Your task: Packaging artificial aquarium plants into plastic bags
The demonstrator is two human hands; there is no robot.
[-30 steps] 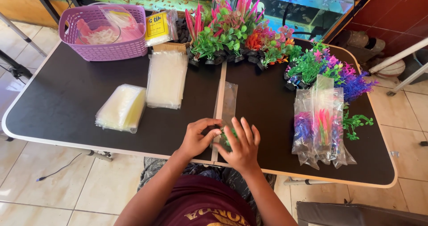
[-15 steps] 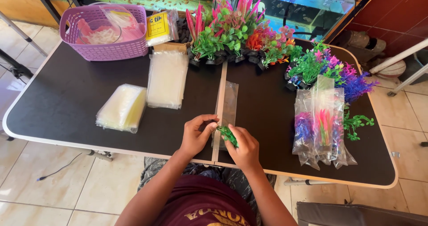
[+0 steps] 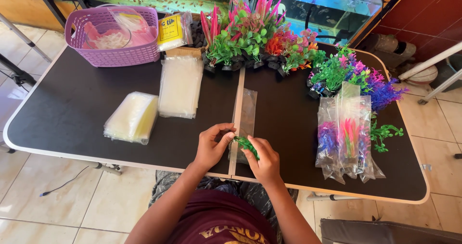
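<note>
Both hands, left hand (image 3: 212, 144) and right hand (image 3: 264, 161), are closed on a green plastic plant (image 3: 246, 144) over a clear bag (image 3: 245, 118) at the tabletop's (image 3: 86, 109) near edge.

left hand (image 3: 212, 145): fingers now curl at the near end of the clear bag (image 3: 244, 121), no longer flat on it;
right hand (image 3: 263, 158): was spread open, now closes on green plant sprig (image 3: 246, 144);
sprig: now up between both hands
</note>
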